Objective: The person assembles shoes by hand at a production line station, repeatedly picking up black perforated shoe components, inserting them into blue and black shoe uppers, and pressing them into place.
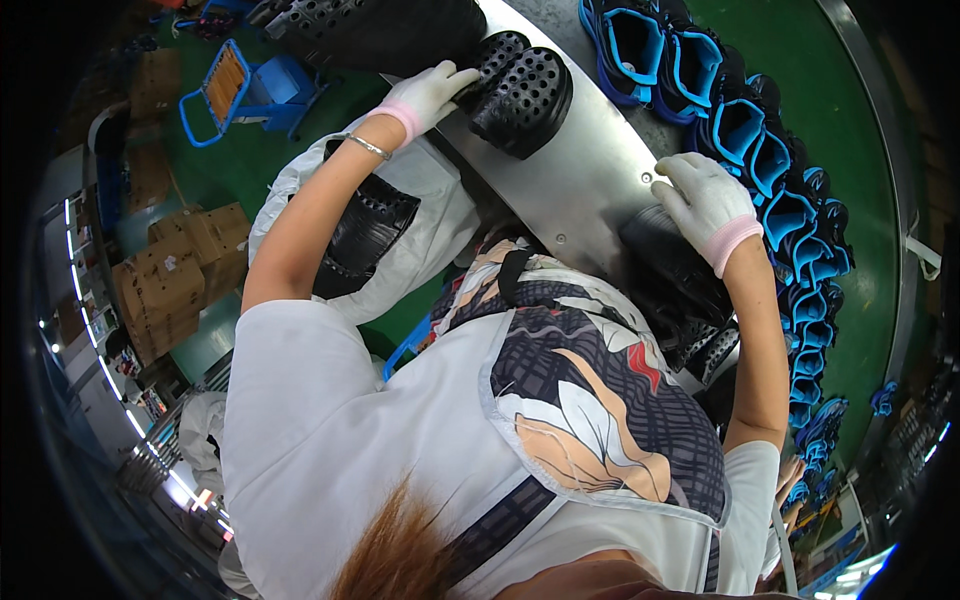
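My left hand (428, 97), in a white glove with a pink cuff, reaches to the steel bench (590, 165). Its fingers are closed at the near edge of a pair of black perforated clogs (525, 95), whose holed toes face up. My right hand (705, 205), gloved the same way, hovers by the bench's right edge. Its thumb and fingers are apart and hold nothing. Just below it lie smooth black clogs (675, 262), partly hidden by my hand and forearm.
Rows of black-and-blue shoes (735, 130) line the surface on the right. More black clogs fill a heap (380, 35) at the far left. A white sack (440, 200) holding black clogs (370, 235) stands at my left. Beyond are cartons (160, 290) and a blue-framed chair (225, 90).
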`<state>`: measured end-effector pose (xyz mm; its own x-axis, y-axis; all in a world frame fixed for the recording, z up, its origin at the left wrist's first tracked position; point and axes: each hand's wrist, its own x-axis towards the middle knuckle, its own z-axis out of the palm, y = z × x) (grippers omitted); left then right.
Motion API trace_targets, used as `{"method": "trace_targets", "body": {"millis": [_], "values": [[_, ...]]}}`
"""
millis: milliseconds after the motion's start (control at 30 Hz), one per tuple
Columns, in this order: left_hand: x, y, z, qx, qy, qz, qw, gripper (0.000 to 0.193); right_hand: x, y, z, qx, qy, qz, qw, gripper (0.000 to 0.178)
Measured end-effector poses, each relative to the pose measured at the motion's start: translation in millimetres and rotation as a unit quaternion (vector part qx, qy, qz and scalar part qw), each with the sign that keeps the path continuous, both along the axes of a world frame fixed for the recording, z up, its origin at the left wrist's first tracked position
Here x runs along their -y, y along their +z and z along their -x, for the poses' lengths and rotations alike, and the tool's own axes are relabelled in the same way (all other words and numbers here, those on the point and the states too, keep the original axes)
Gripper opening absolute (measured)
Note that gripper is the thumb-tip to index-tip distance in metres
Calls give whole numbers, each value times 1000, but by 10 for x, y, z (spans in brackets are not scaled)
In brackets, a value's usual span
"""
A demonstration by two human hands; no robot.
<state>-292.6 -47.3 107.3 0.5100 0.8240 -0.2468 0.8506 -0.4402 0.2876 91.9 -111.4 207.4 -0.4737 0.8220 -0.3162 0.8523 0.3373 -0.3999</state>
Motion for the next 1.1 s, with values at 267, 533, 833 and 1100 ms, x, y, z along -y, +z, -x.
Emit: {"method": "trace_targets", "body": {"millis": [267,533,833,1100], "values": [[25,-73,-100,35,-2,-20,999,53,27,6,37,6,-4,3,1000,27],[-7,53,-213,-21,-11,10,1000,51,144,-3,-19,-7,-1,-17,1000,26],[523,1172,-303,35,92,-74,992,47,102,195,194,-148,-26,57,987,31],[459,1353,-1395,269,22,-39,962,70,-281,-23,342,-582,-245,351,692,32]]}}
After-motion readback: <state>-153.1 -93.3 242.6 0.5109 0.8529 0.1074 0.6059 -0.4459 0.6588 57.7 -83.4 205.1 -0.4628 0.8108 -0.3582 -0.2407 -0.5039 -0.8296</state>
